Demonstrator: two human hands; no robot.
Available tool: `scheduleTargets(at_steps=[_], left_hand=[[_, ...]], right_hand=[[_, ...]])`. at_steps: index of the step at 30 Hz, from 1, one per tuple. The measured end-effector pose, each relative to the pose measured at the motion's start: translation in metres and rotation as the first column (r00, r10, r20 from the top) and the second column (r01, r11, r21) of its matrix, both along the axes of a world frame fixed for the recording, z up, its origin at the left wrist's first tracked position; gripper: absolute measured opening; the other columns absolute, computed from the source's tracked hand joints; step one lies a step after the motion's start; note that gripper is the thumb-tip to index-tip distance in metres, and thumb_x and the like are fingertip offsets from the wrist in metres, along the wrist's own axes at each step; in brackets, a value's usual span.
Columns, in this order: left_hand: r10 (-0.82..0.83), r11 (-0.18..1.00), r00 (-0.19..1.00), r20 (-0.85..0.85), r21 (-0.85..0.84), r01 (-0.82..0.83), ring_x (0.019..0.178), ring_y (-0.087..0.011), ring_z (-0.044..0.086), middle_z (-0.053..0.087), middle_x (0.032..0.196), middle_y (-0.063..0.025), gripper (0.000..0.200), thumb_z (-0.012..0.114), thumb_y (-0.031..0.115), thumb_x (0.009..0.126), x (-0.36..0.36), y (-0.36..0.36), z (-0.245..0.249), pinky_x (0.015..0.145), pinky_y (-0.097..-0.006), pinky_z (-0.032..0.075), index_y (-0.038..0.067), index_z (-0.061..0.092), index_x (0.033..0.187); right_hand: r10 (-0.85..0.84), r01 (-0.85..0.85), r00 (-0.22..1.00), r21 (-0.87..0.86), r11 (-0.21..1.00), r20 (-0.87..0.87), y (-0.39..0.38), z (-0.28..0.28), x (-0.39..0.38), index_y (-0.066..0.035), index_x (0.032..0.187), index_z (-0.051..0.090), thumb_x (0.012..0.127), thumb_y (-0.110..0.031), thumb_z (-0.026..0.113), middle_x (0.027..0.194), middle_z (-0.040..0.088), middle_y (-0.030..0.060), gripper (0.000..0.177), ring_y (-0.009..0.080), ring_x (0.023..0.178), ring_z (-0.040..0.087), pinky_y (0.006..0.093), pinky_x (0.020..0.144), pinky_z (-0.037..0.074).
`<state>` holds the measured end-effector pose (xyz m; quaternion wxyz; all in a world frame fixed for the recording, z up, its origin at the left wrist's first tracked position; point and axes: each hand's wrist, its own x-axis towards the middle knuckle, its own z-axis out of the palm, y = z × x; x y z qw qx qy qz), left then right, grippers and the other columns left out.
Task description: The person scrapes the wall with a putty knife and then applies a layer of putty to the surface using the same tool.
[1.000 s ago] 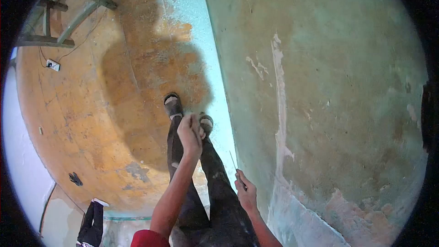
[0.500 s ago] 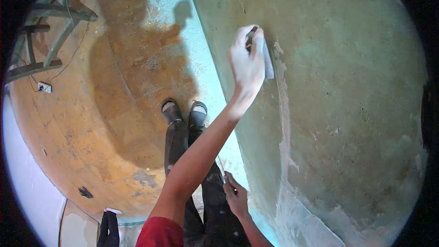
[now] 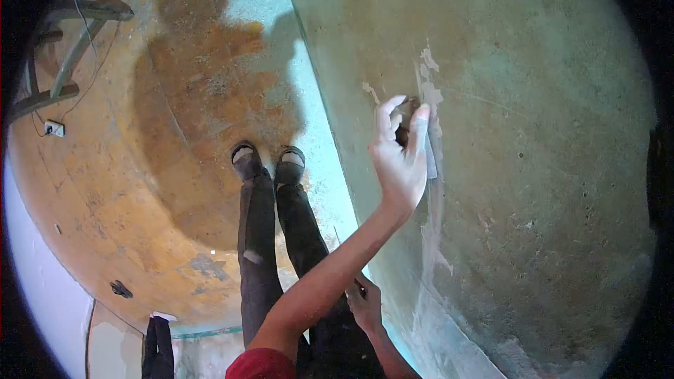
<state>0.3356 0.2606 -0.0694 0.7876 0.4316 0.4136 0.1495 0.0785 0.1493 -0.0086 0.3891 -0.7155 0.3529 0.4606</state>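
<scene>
My left hand (image 3: 399, 158), its fingers dusted whitish, reaches across to the greenish wall (image 3: 547, 147). Its fingers are curled round the dark handle of a putty knife (image 3: 431, 161), whose grey blade lies along a vertical strip of pale filler (image 3: 432, 221). The hand hides part of the tool. Lower down, close to my dark trousers (image 3: 263, 260), my right hand (image 3: 365, 303) is closed on a thin-bladed tool (image 3: 337, 236), seen edge-on and mostly covered by my left forearm.
My sandalled feet (image 3: 246, 158) stand on the worn orange floor (image 3: 196, 203), beside a pale strip along the wall base. At the upper left are a wooden trestle (image 3: 84, 12) and a power socket (image 3: 54, 128) with a cable. Another person's legs (image 3: 157, 347) show at the lower left.
My left hand has moved down and slightly right with the putty knife, onto the filler strip. Small filler patches now show where it was. The camera view has shifted a little.
</scene>
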Motion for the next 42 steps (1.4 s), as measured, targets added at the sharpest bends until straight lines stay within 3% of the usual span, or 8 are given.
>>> scheduleTargets(at_steps=[7, 10, 17, 19, 29, 35, 37, 42], left_hand=[[0.055, 0.998, 0.998, 0.035, 0.026, -0.056, 0.074, -0.0067, 0.045, 0.052, 0.08, 0.0015, 0.028, 0.064, 0.018, 0.1, 0.032, 0.027, -0.012, 0.068, -0.0243, 0.042, -0.004, 0.061, 0.117], [0.109, 0.992, 0.993, 0.039, 0.06, -0.111, 0.093, -0.0161, 0.062, 0.069, 0.102, -0.0125, 0.03, 0.062, 0.019, 0.101, 0.032, 0.013, -0.01, 0.087, -0.0286, 0.048, -0.005, 0.062, 0.119], [-0.025, 0.981, 0.999, -0.032, 0.19, 0.031, 0.094, -0.0136, 0.063, 0.071, 0.11, -0.0145, 0.038, 0.054, 0.022, 0.105, 0.014, -0.003, -0.011, 0.087, -0.0292, 0.051, -0.006, 0.057, 0.131], [0.028, 0.901, 0.999, 0.016, 0.434, -0.032, 0.086, -0.0141, 0.063, 0.071, 0.1, -0.0125, 0.035, 0.052, 0.02, 0.106, 0.02, -0.001, -0.012, 0.08, -0.0302, 0.052, -0.006, 0.058, 0.129], [-0.038, 0.894, 0.999, 0.028, 0.448, 0.021, 0.07, -0.0087, 0.052, 0.06, 0.077, -0.0033, 0.021, 0.052, 0.013, 0.104, -0.026, -0.026, 0.003, 0.064, -0.0276, 0.046, -0.001, 0.066, 0.11], [-0.078, 0.961, 0.995, 0.062, 0.269, 0.059, 0.067, -0.0057, 0.051, 0.055, 0.07, -0.0014, 0.02, 0.054, 0.012, 0.103, 0.038, 0.032, -0.013, 0.058, -0.0262, 0.043, -0.002, 0.067, 0.109], [0.022, 0.903, 0.991, 0.134, 0.424, -0.077, 0.061, -0.016, 0.045, 0.053, 0.069, -0.0147, 0.017, 0.054, 0.013, 0.102, -0.003, -0.014, -0.017, 0.058, -0.0341, 0.043, 0.0, 0.065, 0.101], [-0.159, 0.955, 0.987, 0.022, 0.257, 0.148, 0.097, -0.0185, 0.071, 0.074, 0.097, -0.019, 0.024, 0.057, 0.006, 0.098, 0.071, 0.076, -0.003, 0.087, -0.0314, 0.054, -0.008, 0.067, 0.114]], right_hand=[[-0.012, 0.004, 0.993, 0.067, 0.998, 0.117, 0.008, 0.003, 0.011, 0.006, 0.144, 0.046, 0.103, -0.029, 0.057, 0.144, 0.053, 0.0225, 0.055, 0.0234, 0.136, 0.047, 0.0374, 0.115, 0.033], [-0.037, 0.031, 0.997, 0.072, 0.997, 0.072, 0.009, 0.004, 0.012, 0.007, 0.144, 0.046, 0.103, -0.029, 0.058, 0.144, 0.053, 0.023, 0.056, 0.0244, 0.136, 0.048, 0.0377, 0.115, 0.033], [-0.005, 0.004, 0.999, 0.024, 1.0, 0.04, -0.002, 0.002, 0.007, 0.005, 0.144, 0.047, 0.103, -0.03, 0.058, 0.143, 0.055, 0.0215, 0.055, 0.0239, 0.136, 0.047, 0.0367, 0.115, 0.033], [-0.002, 0.0, 0.999, 0.035, 0.999, 0.045, -0.004, 0.0, 0.006, 0.004, 0.144, 0.047, 0.102, -0.029, 0.058, 0.143, 0.055, 0.0205, 0.055, 0.0234, 0.136, 0.047, 0.0366, 0.115, 0.033], [0.23, -0.243, 0.959, -0.063, 0.968, -0.163, -0.017, 0.001, 0.013, 0.002, 0.141, 0.052, 0.101, -0.026, 0.06, 0.137, 0.061, 0.0155, 0.049, 0.019, 0.123, 0.058, 0.0328, 0.105, 0.042], [-0.072, 0.07, 0.993, 0.026, 0.997, 0.096, -0.006, 0.002, 0.019, 0.002, 0.144, 0.049, 0.103, -0.023, 0.059, 0.135, 0.062, 0.0137, 0.049, 0.0164, 0.125, 0.056, 0.0297, 0.107, 0.039], [-0.113, 0.104, 0.985, 0.071, 0.992, 0.132, -0.007, 0.0, 0.016, 0.002, 0.144, 0.049, 0.103, -0.025, 0.058, 0.133, 0.062, 0.0136, 0.05, 0.0161, 0.125, 0.055, 0.03, 0.107, 0.039], [0.032, -0.032, 0.999, 0.006, 0.999, 0.014, -0.003, 0.0, 0.025, 0.0, 0.145, 0.049, 0.102, -0.024, 0.058, 0.133, 0.063, 0.01, 0.05, 0.0122, 0.117, 0.056, 0.0276, 0.101, 0.041]])
